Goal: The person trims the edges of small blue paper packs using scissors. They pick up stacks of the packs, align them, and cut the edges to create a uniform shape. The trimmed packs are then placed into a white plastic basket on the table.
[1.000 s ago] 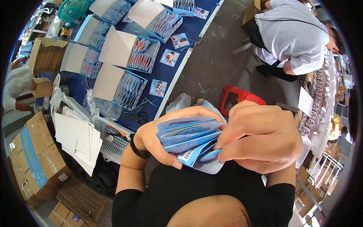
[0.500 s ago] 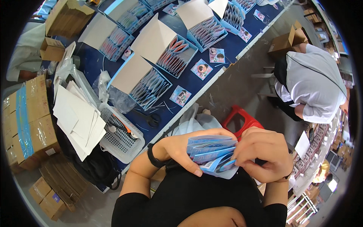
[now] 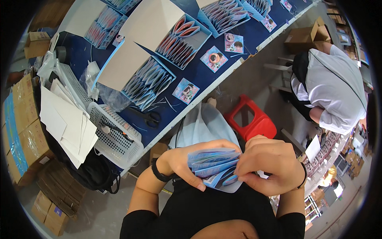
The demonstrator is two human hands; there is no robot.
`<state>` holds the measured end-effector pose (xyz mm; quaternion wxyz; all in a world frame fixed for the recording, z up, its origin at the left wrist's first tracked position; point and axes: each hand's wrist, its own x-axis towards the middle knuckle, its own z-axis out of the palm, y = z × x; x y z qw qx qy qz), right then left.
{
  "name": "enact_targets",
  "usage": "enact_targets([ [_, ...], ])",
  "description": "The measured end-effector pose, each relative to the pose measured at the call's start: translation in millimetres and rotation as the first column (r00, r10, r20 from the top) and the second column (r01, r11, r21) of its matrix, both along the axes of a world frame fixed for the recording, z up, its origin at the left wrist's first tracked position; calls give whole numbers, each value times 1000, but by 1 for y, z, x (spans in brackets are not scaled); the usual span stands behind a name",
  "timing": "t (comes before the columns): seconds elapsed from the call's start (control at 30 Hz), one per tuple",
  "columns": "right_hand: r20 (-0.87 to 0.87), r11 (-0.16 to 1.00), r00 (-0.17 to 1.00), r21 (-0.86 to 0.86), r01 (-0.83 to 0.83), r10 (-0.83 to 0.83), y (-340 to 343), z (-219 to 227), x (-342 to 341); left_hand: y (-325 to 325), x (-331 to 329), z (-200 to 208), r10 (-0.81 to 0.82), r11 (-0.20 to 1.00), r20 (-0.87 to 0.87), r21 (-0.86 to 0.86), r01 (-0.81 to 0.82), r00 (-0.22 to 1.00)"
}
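Since the earlier frame our view has swung, so the bench and its boxes sit further left, while our fingers have stayed on the same things.

The fingers of our right hand (image 3: 272, 163) pinch the edge of a round disc (image 3: 229, 180), which lies partly within the spread mouth of the front packet (image 3: 230, 188). Our left hand (image 3: 181, 159) grips that packet and a fanned stack of blue packets (image 3: 213, 159) from the side, thumb toward us, held above our lap. The disc is not fully inside; we cannot tell whether those behind are filled.

Beyond, on the bench (image 3: 191, 72), the nearest lidded box (image 3: 123, 65) is packed with upright packets. The middle box (image 3: 151, 20) holds red-edged ones and shows bare room along one side, so it looks only partly filled. Square cards (image 3: 186, 91) lie loose along the bench edge, outside any box. Scissors (image 3: 152, 119) lie near a perforated basket (image 3: 113, 149). Further out stand a red stool (image 3: 258, 129) and a co-worker in white (image 3: 334, 91), bent away from us.
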<state>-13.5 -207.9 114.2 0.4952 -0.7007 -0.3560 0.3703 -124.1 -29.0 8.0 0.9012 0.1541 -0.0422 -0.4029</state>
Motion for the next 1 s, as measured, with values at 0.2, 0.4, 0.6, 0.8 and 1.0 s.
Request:
enact_targets([
  [0.2,-16,999,1000,-46,23,-24,4,-5,3,0,2,6,67,996,-171,74,-55,983],
  [0.4,-42,999,999,-4,34,-34,3,-4,3,7,5,-2,38,999,16,25,-38,999],
  [0.6,-24,997,1000,74,19,-17,-8,-10,17,-1,18,0,38,999,-81,23,-36,996],
  [0.8,-25,991,998,121,56,-53,-25,-22,54,-23,48,-4,141,990,-156,47,-136,978],
  [1.0,-44,975,998,216,46,-37,-55,-38,129,-55,111,-8,194,980,-217,79,-181,957],
])
